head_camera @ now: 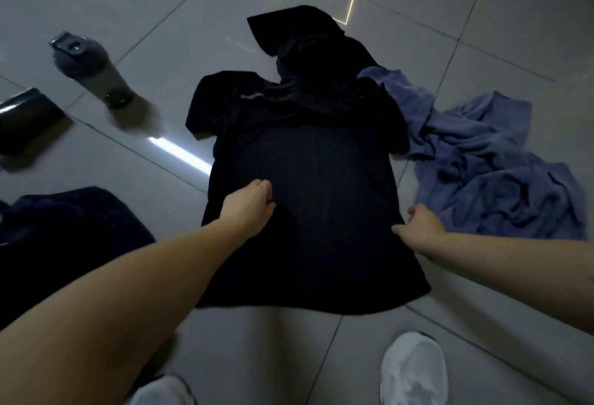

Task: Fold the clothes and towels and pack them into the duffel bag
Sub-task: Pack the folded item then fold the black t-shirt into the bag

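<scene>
— Looking at the black T-shirt (308, 163), I see it spread flat on the tiled floor (160, 19), collar away from the person and hem near the white shoes (414, 369). What might spoil the fold?

— The right hand (421, 228) pinches the shirt's right side edge, with the thumb lying on the cloth. The left hand (250, 208) sits on the left half, fingers curled in. If the right side is drawn across while the left presses only lightly, I'd expect the whole shirt to slide on that glossy tile and the fold to land crooked.

— Anything else?

— The right sleeve touches the blue towel (482, 173), and another black garment (305, 41) lies against the collar. Lifting that side could drag either one along.

— What can't you make out?

— Whether the left fingers actually hold a pinch of cloth, because black on black hides it. The dark bundle (64, 244) at the left may be the duffel bag. It is partly cut off by the forearm and the frame, so I can't say. A bottle (93, 73) and a black object (25, 118) lie beyond it, blurred.
</scene>
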{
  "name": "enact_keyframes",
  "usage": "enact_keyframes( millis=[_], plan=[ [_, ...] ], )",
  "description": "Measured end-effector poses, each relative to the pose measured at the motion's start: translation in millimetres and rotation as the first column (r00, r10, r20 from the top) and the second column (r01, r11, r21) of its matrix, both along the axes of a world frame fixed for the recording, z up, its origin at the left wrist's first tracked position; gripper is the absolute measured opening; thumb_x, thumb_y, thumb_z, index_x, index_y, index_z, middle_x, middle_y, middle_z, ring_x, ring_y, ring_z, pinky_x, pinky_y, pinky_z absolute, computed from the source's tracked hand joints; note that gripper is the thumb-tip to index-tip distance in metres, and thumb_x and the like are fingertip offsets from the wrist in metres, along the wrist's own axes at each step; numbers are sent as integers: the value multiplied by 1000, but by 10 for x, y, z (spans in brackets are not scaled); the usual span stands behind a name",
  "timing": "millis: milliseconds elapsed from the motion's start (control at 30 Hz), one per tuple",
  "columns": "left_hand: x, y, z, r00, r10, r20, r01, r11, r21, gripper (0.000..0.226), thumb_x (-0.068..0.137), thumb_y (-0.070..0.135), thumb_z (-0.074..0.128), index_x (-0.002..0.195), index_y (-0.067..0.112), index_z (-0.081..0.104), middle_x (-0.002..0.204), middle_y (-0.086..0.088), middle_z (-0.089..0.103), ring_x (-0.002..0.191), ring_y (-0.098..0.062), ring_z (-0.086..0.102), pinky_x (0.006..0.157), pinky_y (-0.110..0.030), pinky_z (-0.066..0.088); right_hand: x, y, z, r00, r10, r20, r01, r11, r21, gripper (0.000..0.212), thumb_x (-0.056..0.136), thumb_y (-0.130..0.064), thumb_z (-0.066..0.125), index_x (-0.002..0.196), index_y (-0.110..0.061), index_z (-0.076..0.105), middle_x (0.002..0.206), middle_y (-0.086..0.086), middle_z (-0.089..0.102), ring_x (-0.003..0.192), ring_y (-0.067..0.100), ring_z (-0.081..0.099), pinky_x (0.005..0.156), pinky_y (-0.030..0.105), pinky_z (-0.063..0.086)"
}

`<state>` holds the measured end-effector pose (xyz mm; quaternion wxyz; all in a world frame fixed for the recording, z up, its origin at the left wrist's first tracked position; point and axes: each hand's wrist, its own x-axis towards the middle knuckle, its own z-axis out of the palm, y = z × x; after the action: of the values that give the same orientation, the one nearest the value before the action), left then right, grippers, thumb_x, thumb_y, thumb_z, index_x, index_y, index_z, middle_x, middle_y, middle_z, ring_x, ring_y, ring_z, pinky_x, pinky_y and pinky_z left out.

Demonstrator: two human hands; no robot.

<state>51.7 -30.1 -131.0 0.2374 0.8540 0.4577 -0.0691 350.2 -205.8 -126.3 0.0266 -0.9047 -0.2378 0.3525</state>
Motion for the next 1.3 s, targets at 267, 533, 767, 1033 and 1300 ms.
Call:
enact_keyframes(
  millis=[267,533,767,1033,1300],
  plan=[
    [-736,-814,73,960,-208,-187,215,977,15,26,94,49,55,98,24,52,99,5,53,87,-16,55,75,-31,50,-346,-766,-69,979,-169,-118,155,980,-124,43,84,-21,79,113,7,63,112,22,67,93,34,66,75,34,52],
    [-1089,-1017,-54,852,-450,-268,460,887,-26,56,84,62,61,125,26,48,120,6,47,108,-15,45,93,-31,42,-344,-874,-6,825,-418,-381,479,874,78,16,85,-5,72,98,2,67,104,22,70,95,37,67,92,49,57],
    [-1262,-943,-151,804,-448,-391,488,873,2,49,91,42,63,132,25,43,129,2,43,113,-19,41,94,-32,42,-334,-730,246,819,-367,-442,518,803,294,33,92,0,60,123,-10,59,118,17,59,90,34,63,70,47,59],
    [-1301,-939,-106,787,-485,-381,523,852,-4,29,98,30,49,125,23,52,123,2,52,112,-19,47,93,-30,38,-312,-687,342,925,-201,-322,324,859,397,16,97,-2,59,103,-4,74,113,16,65,81,19,62,55,32,56],
    [-1219,-938,172,876,-426,-227,421,904,-73,16,102,31,40,113,22,47,94,0,60,84,-18,55,75,-31,43,-320,-935,301,944,-71,-323,170,942,290,11,94,-2,65,89,-6,73,88,12,68,78,24,64,60,38,60]
  ],
)
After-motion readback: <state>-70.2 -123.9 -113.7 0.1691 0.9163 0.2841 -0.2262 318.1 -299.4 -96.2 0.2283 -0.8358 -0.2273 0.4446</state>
